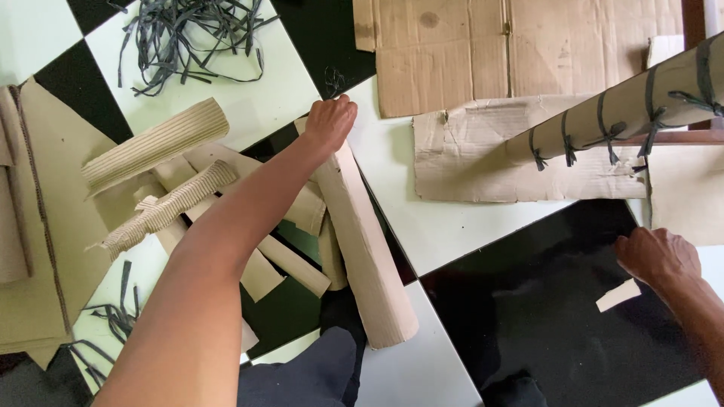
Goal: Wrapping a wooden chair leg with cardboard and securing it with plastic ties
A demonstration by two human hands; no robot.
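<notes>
The left hand (329, 120) reaches far forward, arm stretched straight, its grip closed around the top end of a long rolled cardboard tube (367, 249) that lies slanting on the black-and-white tiled floor (452, 226). The right hand (658, 256) hovers low over a black tile, fingers curled; whether its grip holds anything cannot be told. A small cardboard scrap (618, 295) lies just beside it. Left of the tube sits a heap of corrugated rolls (158, 143); ahead, a tube bound with black straps (626, 109).

Black-and-white tiled floor (452, 234) carries cardboard rolls (362, 241), flat cardboard sheets (483, 45) and black strap scraps (188, 38).
</notes>
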